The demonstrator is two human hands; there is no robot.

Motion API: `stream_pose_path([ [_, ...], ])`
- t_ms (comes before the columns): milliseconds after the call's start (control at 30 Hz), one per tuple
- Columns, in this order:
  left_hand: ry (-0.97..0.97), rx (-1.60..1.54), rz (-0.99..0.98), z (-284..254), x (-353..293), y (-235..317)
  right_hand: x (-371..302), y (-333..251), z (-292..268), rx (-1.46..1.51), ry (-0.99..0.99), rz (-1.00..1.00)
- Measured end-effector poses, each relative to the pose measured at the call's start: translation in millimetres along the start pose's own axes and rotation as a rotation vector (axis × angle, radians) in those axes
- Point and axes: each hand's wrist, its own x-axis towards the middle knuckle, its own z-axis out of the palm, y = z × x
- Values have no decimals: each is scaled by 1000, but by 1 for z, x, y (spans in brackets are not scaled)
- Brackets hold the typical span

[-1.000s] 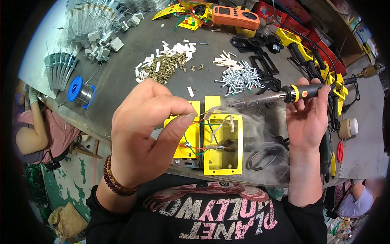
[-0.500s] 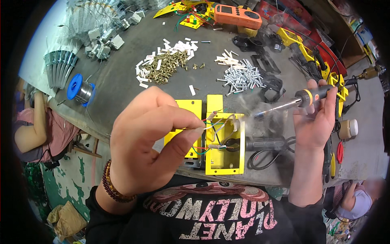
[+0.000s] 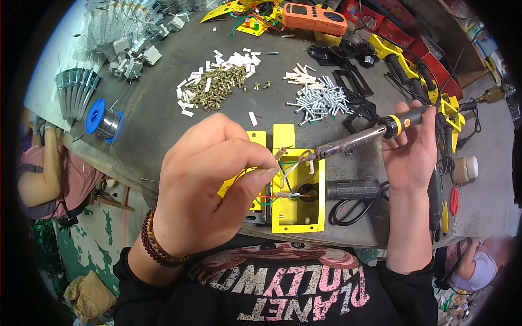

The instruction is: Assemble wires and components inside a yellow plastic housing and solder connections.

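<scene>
My right hand grips a soldering iron by its dark handle, palm up. The iron's tip meets the wires at the open top of a yellow metal box. Close to that tip, my left hand pinches thin solder wire between thumb and forefinger; the fingers mostly hide it. Red, green, black and white leads with white sleeves run across the box. A ribbed black cable grip sticks out of the box's right side. Partly behind my left hand lies a yellow plate.
A blue solder spool stands at left. Piles of brass screws and silver screws lie beyond the box. An orange multimeter, black plastic frames and yellow housings sit farther off. Two other people show at the edges.
The soldering iron has moved left and down, its tip now at the wires over the box. My left hand has shifted slightly right, toward the same spot. The smoke has thinned.
</scene>
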Motion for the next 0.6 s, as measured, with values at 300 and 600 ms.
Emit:
stream_pose_path([
  [300,11,-1,-12,0,1,-1,4,5,-7,-7,11,12],
  [600,5,-16,-23,2,2,0,4,6,-1,40,28,41],
])
